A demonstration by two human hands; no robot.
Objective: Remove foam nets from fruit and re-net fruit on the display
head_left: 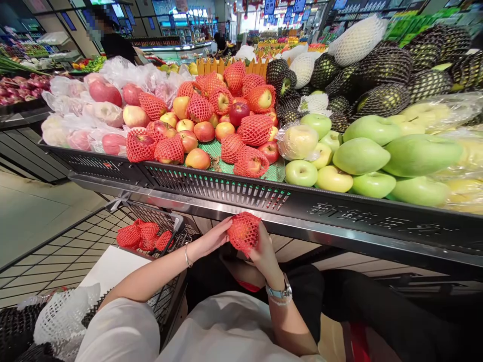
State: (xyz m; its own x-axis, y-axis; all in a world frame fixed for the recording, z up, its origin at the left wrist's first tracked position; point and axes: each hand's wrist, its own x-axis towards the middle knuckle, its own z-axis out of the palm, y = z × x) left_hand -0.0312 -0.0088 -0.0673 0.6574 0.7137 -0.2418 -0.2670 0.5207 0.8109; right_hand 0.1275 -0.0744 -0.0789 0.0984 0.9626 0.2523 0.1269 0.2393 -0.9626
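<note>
An apple in a red foam net (243,232) is held low in front of me, below the edge of the fruit stand. My left hand (212,237) touches its left side with its fingers curled on the net. My right hand (264,254) cups it from the right and below. Both wrists show: a thin bracelet on the left, a watch on the right. On the stand above lie loose red apples (204,131) and several more netted ones (255,129).
A wire shopping cart (71,254) stands at my left with spare red nets (140,235) and white foam nets (64,314). Green apples (361,155), bagged apples (98,113) and dark-netted fruit (385,65) fill the stand (339,208). A person in black stands at the far left.
</note>
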